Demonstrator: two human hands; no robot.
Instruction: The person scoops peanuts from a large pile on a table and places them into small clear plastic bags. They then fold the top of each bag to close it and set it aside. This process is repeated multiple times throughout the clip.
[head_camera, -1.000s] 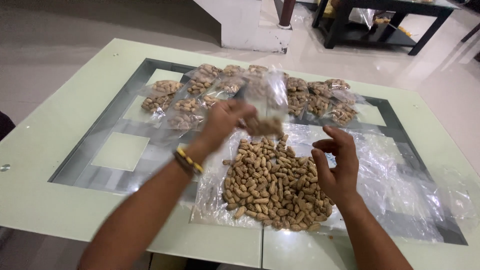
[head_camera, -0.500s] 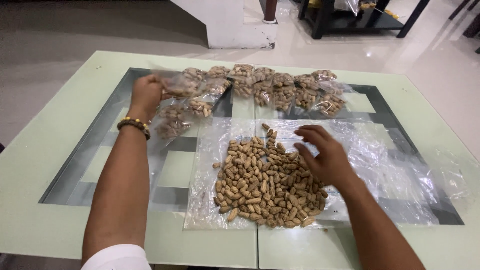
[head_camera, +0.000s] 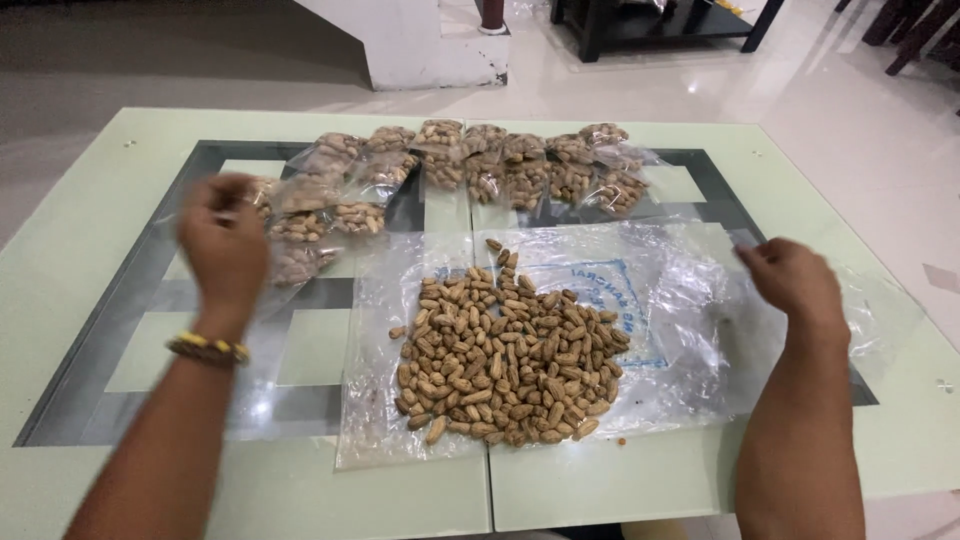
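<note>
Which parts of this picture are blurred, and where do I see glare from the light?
Head view: the left hand is smeared by motion blur, the right hand is slightly soft, while the loose peanuts are sharp; glare shows on the clear plastic sheet and on the glossy floor beyond the glass table.

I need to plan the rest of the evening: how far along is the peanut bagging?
Done: a row of filled small bags lies along the table's far side. In hand: the left hand is over the bags at the left; the right hand rests on clear plastic. Left: a large loose peanut pile remains unbagged.
</note>
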